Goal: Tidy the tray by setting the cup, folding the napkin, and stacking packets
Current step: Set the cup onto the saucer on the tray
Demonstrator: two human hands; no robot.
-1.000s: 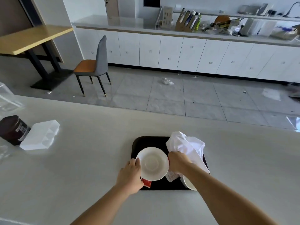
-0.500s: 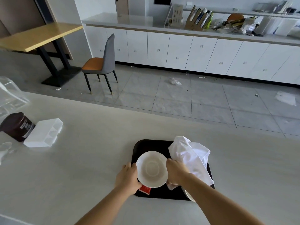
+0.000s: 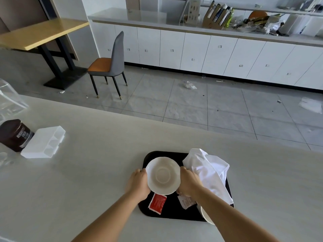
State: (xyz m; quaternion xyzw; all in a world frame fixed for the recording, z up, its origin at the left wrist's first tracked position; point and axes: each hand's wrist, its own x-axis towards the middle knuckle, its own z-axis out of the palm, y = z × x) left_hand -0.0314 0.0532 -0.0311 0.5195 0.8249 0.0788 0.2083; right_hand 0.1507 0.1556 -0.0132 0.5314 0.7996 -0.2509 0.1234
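Note:
A white saucer [image 3: 163, 175] sits over the left half of the black tray [image 3: 172, 211]. My left hand [image 3: 139, 183] grips its left rim and my right hand [image 3: 188, 183] grips its right rim. A crumpled white napkin [image 3: 208, 170] lies heaped on the tray's right side. A red packet [image 3: 157, 203] rests on the tray below the saucer, and a white packet [image 3: 186, 201] lies beside it, partly under my right wrist. A white cup [image 3: 206, 215] shows only an edge, mostly hidden by my right forearm.
The tray sits on a pale counter [image 3: 87, 180]. At the far left stand a dark brown jar [image 3: 14, 135], a white plastic box [image 3: 43, 142] and a clear plastic bag [image 3: 9, 100]. Beyond the counter's far edge is tiled floor with a grey chair [image 3: 110, 65].
The saucer has shifted slightly away from me on the tray, uncovering more of the red and white packets. Both hands stay on its rim. The camera has tilted.

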